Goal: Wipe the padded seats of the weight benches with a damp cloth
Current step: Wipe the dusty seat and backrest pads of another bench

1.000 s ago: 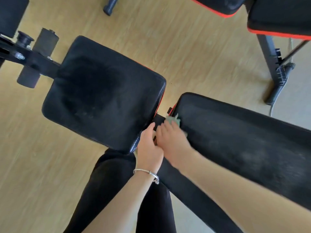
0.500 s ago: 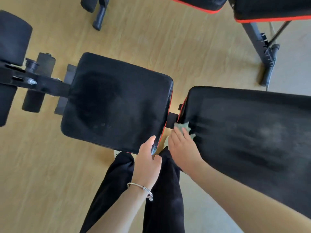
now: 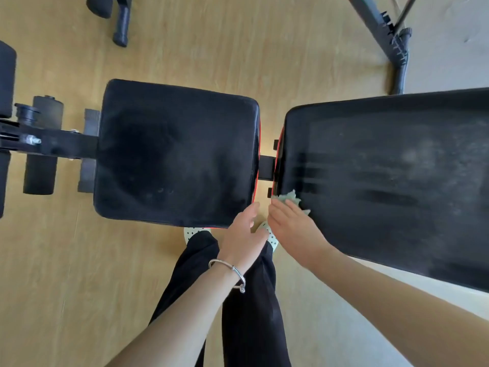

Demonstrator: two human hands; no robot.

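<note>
Your open left hand (image 3: 244, 234) has parted from the right hand (image 3: 293, 229), which presses the cloth (image 3: 288, 198) flat-fingered at a corner of the back pad (image 3: 397, 207); it looks half wiped.

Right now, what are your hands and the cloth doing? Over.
Right hand flat on green cloth, pressing near corner of long pad. Left hand open, beside corner of seat pad. Only streaks on pad ahead. Over.

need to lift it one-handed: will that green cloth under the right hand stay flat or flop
Probably floppy: the green cloth bunches in ragged folds past the right hand. Likely light, since flat fingers alone pin it to the long black pad. It may cling slightly, as the pad shows wipe streaks.
</note>
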